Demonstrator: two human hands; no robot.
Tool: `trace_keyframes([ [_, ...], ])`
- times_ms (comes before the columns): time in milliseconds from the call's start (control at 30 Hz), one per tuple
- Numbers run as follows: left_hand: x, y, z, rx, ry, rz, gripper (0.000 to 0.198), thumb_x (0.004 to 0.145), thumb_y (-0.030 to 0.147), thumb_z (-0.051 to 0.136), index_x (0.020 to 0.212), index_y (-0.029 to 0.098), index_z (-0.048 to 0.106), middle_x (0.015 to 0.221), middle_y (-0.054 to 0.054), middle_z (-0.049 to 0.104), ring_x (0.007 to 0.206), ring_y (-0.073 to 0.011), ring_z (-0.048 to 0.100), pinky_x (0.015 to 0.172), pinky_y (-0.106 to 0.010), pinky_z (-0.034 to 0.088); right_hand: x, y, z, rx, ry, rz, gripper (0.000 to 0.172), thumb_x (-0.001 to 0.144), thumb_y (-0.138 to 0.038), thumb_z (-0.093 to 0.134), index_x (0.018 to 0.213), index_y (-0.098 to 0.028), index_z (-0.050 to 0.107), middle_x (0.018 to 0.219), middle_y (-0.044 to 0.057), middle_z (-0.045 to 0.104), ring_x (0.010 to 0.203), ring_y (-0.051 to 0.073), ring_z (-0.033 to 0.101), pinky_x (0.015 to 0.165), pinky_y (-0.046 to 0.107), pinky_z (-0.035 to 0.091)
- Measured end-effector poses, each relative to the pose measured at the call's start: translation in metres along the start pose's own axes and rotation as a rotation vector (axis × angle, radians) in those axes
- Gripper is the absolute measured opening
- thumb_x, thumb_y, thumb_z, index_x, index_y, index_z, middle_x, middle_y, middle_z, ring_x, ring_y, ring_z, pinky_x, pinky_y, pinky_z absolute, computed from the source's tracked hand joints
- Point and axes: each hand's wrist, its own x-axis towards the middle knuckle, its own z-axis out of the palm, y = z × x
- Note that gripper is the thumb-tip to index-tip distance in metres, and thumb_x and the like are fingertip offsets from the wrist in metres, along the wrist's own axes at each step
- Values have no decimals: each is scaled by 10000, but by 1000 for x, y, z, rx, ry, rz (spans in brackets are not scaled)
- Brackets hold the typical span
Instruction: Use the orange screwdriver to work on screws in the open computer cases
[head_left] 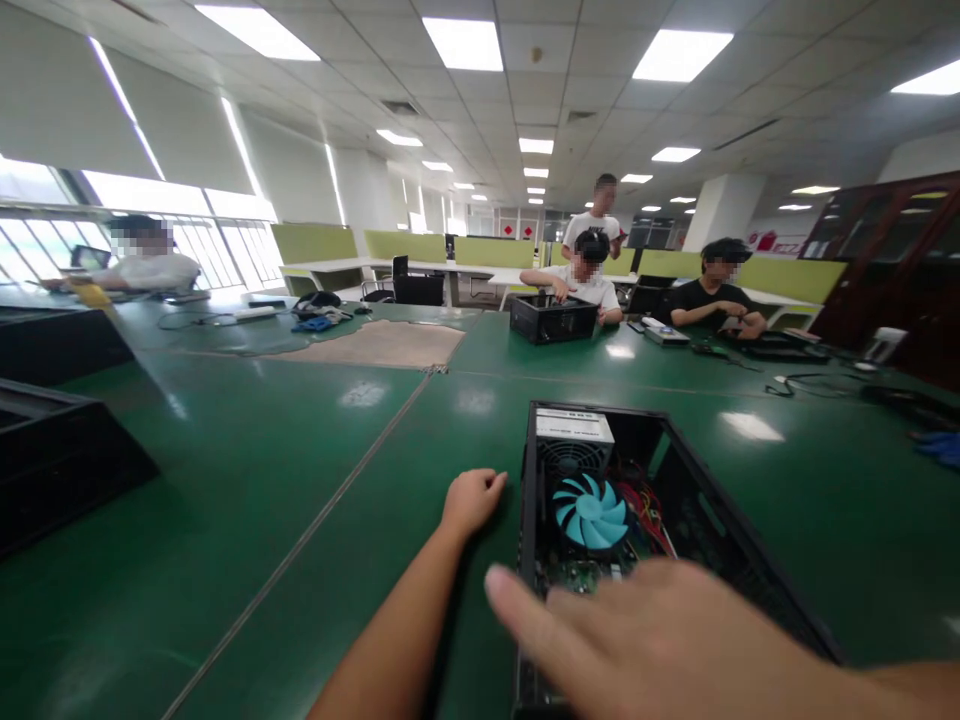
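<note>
glossy green tabletop [360, 430] — loosely fisted left hand [474, 500] rests beside boxy black computer case [720, 540], round blue fan [590, 512] inside; blurred right hand [667, 630], finger extended, grip unclear, partly blocks it.

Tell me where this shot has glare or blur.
Head view: ceiling lights leave bright reflections on the green tabletop; same head view: the right hand is blurred, the blue fan looks sharper, and the windows wash out.

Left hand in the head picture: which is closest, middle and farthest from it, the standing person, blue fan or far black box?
1. Blue fan: just right of the left hand.
2. Far black box: ahead, across the table.
3. Standing person: behind that box.
</note>
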Motion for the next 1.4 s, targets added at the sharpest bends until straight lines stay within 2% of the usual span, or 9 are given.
trace_keyframes([
  [133,7,-10,3,-132,32,10,383,984,485,570,887,124,651,809,5,644,736,-162,641,708,-318,550,-8,55,-57,-101,42,592,468,890,-343,490,1325,-229,617,591,19,659,485,202,558,498,332,269],
  [267,11,-12,2,-217,48,38,408,983,492,564,798,132,620,709,30,584,648,-136,591,647,-286,512,-28,96,-42,40,94,910,322,928,-392,438,1030,-276,721,693,15,684,611,208,588,564,316,302],
  [433,13,-10,1,-223,12,49,461,976,504,565,676,154,560,599,54,499,579,-121,527,612,-269,456,-42,101,4,207,124,904,164,807,-311,455,693,-236,546,576,-12,545,570,187,490,566,304,289],
  [733,11,2,-3,-207,2,8,512,895,551,520,531,192,522,492,41,458,515,-132,440,533,-274,206,-42,109,39,473,72,858,105,890,-188,477,864,-211,576,766,-14,617,713,163,558,655,279,368],
  [933,6,21,-14,-322,143,33,488,846,551,524,516,191,525,467,33,451,513,-138,446,532,-266,273,-46,111,32,397,59,858,101,950,-219,533,929,-201,631,888,21,668,823,183,601,746,301,410],
  [1067,-7,56,-53,-470,361,197,381,861,544,547,840,173,627,814,-19,643,794,-178,591,771,-273,464,-47,108,30,269,85,852,116,962,-193,526,908,-195,628,879,22,659,818,185,599,754,311,406],
  [1133,-20,75,-73,-581,408,411,302,839,467,635,921,177,633,952,-53,670,931,-201,612,891,-307,480,-46,107,35,258,33,834,102,961,-181,536,917,-194,628,891,24,662,835,192,605,765,315,410],
  [1267,-48,101,-90,-782,143,863,127,876,251,671,773,179,663,749,-33,690,718,-160,638,715,-276,496,-44,105,42,281,-33,791,83,954,-169,561,926,-192,635,917,27,674,859,199,615,773,315,424],
  [1400,-60,110,-78,-792,66,797,394,929,234,615,543,173,561,477,30,532,457,-89,478,502,-238,354,-45,103,39,276,-47,767,86,959,-170,557,933,-195,635,930,26,680,869,202,620,783,319,430],
])
